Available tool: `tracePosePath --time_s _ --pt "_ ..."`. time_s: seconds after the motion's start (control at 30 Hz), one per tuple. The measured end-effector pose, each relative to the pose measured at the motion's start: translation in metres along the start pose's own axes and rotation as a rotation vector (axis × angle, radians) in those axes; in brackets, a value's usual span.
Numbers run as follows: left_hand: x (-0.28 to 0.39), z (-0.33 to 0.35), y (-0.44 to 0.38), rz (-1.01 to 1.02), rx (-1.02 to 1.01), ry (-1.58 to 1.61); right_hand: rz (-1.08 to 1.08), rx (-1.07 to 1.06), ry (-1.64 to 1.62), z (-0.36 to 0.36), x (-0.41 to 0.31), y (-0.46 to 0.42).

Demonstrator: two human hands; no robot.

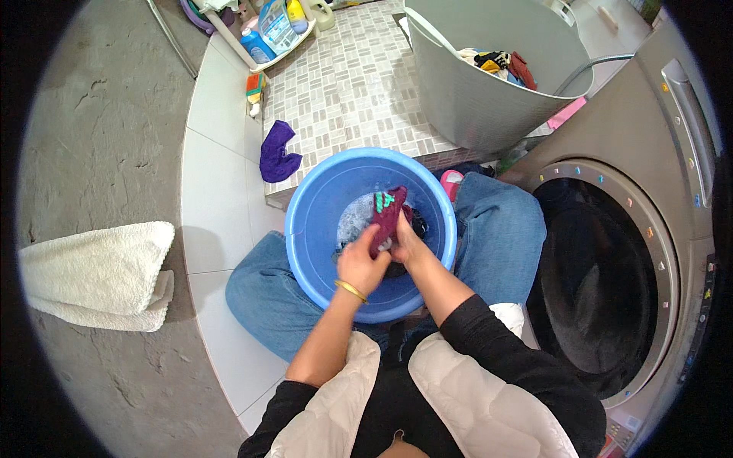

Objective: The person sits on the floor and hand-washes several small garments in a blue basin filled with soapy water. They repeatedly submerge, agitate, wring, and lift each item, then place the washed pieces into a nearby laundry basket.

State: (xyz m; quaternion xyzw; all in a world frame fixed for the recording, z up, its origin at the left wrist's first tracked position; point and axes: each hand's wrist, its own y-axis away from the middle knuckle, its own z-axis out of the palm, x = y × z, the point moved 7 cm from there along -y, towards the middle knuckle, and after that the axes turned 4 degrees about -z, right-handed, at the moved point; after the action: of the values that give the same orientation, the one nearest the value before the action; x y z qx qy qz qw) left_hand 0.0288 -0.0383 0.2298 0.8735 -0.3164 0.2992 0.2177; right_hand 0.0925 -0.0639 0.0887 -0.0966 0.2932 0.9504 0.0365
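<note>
A blue plastic basin (315, 189) stands between my knees with sudsy water (355, 220) in it. Over that water I have a wet maroon cloth item (389, 214), perhaps a sock, with a turquoise patch of pattern. My left hand (363, 260), a yellow bangle at its wrist, pinches the near end of the maroon cloth. From the right, my right hand (405, 243) is closed around its side. Dark fabric (421, 223) lies in the water beside and below my hands, partly hidden by them.
A purple cloth (279, 151) lies on the tiled step. Behind are a grey laundry tub (487, 109) with clothes and a shelf of detergent bottles (278, 28). A front-loading washer (595, 275) is close on my right. A cream towel (103, 275) hangs or lies at left.
</note>
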Motion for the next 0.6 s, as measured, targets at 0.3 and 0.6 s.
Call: tracePosePath --time_s 0.3,0.6 --pt "0.032 0.024 0.022 0.169 0.154 -0.109 0.004 -0.149 -0.039 -0.024 0.02 -0.021" --pt "0.007 0.024 -0.063 -0.189 0.138 -0.113 -0.168 0.041 -0.193 -0.01 0.02 -0.022"
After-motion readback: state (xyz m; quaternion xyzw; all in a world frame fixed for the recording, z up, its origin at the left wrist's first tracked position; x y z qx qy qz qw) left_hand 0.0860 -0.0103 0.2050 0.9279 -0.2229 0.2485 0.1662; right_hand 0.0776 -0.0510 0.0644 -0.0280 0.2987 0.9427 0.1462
